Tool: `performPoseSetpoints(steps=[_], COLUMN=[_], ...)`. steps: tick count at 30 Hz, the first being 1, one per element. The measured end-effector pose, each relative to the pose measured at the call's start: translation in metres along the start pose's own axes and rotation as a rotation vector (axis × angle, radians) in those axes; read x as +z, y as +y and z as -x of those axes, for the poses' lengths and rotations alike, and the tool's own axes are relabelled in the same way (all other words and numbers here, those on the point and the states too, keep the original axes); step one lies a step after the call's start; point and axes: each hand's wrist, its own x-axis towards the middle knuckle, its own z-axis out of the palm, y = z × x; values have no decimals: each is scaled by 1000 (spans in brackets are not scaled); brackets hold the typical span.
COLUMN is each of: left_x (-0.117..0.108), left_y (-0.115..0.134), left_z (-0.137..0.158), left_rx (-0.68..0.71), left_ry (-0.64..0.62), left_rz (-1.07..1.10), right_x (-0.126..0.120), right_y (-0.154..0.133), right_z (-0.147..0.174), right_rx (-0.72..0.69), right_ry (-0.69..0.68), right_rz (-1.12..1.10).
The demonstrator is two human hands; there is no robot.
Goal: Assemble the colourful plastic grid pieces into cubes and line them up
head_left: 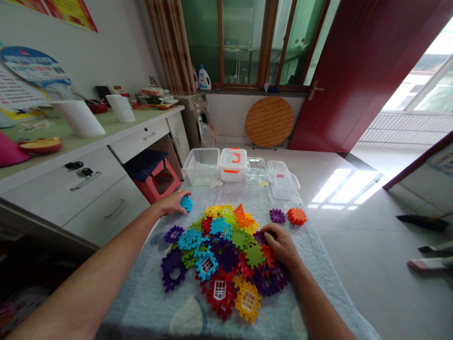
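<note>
A loose pile of colourful interlocking plastic building blocks, some with white window inserts, covers the middle of the cloth-covered table (141,293). To its left, my left hand (174,203) has its thumb and fingers closed around a blue building block (186,203), low over the cloth. My right hand (281,243) reaches the pile's right side, fingers curled on a purple building block (260,237), partly hidden by them. Beyond that hand lie a separate purple block (277,216) and an orange block (297,216). A yellow block with a window (248,301) sits at the pile's near edge.
Along the table's far edge stand an open clear bin (202,165), a lidded box with orange latches (233,165) and smaller clear containers (283,184). A red stool (161,179) and white drawers (116,208) are at the left. Tiled floor (354,226) lies right.
</note>
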Motion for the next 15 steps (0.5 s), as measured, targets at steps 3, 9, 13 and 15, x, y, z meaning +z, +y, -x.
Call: performPoseSetpoints(steps=[3, 9, 13, 15], left_x=[0, 1, 2, 2], left_y=[-2, 0, 5, 8], left_z=[-2, -1, 4, 5], left_rx=[-13, -26, -43, -52], left_ry=[-69, -76, -42, -38], left_rz=[-17, -85, -135, -152], right_x=[0, -1, -2, -2], right_y=[0, -1, -1, -1], right_z=[0, -1, -1, -1], right_rx=[1, -16, -14, -11], right_ry=[-5, -3, -11, -12], right_rz=[3, -1, 10, 16])
